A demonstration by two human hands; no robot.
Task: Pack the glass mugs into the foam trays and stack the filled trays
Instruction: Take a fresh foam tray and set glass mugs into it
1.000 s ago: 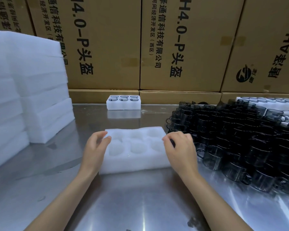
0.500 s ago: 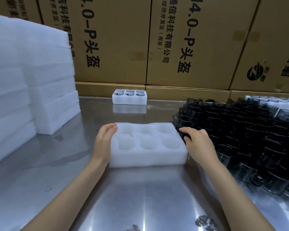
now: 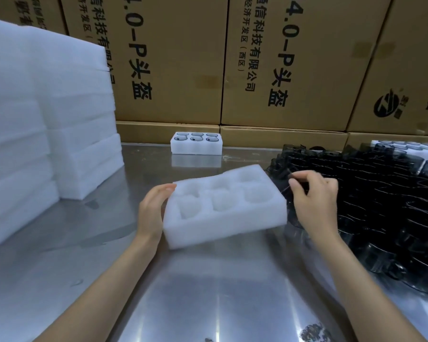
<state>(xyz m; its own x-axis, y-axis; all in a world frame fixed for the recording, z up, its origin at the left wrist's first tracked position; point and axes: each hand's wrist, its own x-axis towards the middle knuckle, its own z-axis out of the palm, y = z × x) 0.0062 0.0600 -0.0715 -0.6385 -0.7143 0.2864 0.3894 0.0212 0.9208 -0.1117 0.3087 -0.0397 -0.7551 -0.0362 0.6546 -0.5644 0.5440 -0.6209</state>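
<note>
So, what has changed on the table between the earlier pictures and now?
The right hand left the empty foam tray and reached right to the dark glass mugs, its fingers curling at one; a firm grip is unclear. The tray is now angled. The left hand still holds its left end. The filled tray and foam stack stayed.

Surface: brushed stainless steel, reflective, pale glare streaks running toward near edge, few dark smudges and wet-looking patches. Behind it, wall of large brown cardboard cartons stacked edge to edge, black printed Chinese characters and "4.0-P" lettering running vertically; round black logo on right carton. Flatter cartons form lower row touching surface's far edge. Light even, diffuse, from above.
</note>
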